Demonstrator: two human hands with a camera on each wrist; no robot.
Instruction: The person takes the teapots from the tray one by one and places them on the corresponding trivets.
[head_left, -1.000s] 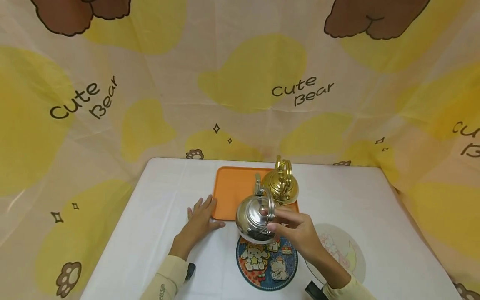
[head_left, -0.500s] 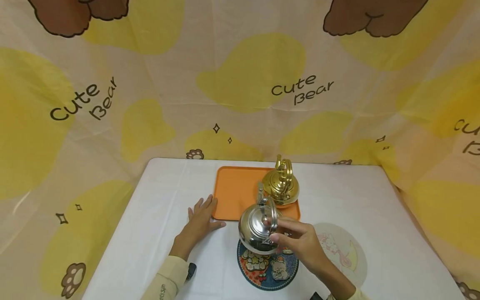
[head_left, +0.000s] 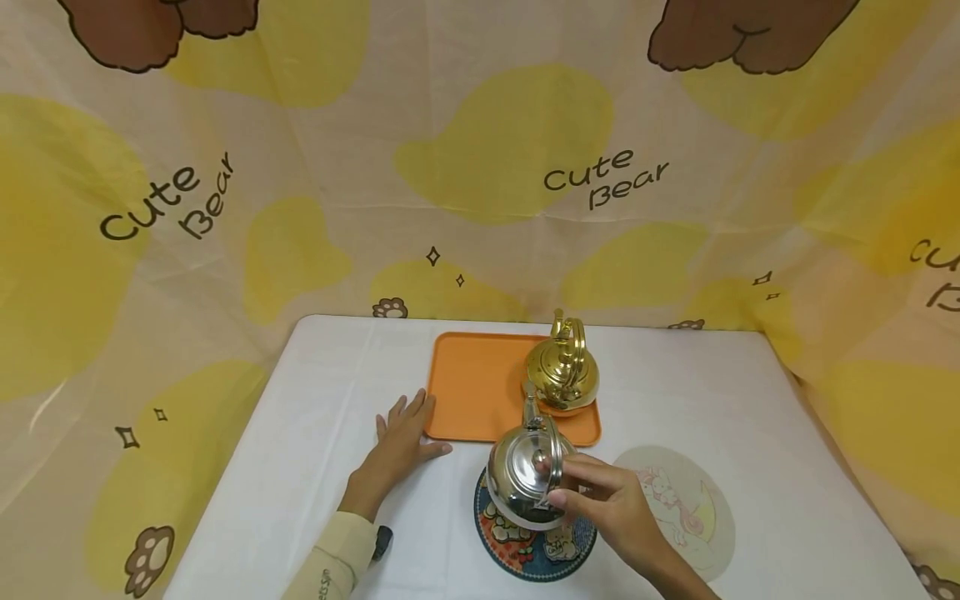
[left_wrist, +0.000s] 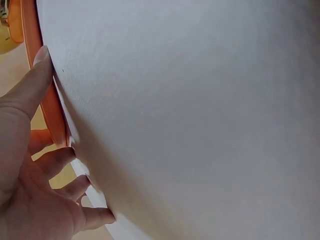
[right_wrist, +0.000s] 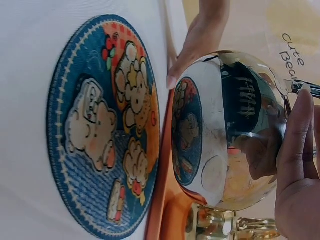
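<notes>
My right hand point(head_left: 611, 508) grips the arched handle of a shiny silver kettle point(head_left: 517, 479), its spout pointing away toward the back. Lifted, the kettle point(right_wrist: 225, 150) hangs over a round blue cartoon placemat point(head_left: 528, 568), whose far part it covers in the head view. In the right wrist view the placemat point(right_wrist: 80, 165) shows bears and a denim pattern. My left hand point(head_left: 401, 437) lies with fingers spread at the near left corner of an orange tray point(head_left: 472, 383); its thumb touches the tray's edge point(left_wrist: 52, 112) in the left wrist view.
A gold kettle point(head_left: 558, 375) stands on the right side of the orange tray. Right of the blue placemat lies a pale round placemat point(head_left: 693, 517), partly behind my right forearm. A white cloth covers the table point(head_left: 337, 367), with a printed curtain point(head_left: 487, 150) behind it.
My right hand has carried the silver kettle toward me and slightly right, from the tray's front edge to over the blue placemat. The left hand has stayed still.
</notes>
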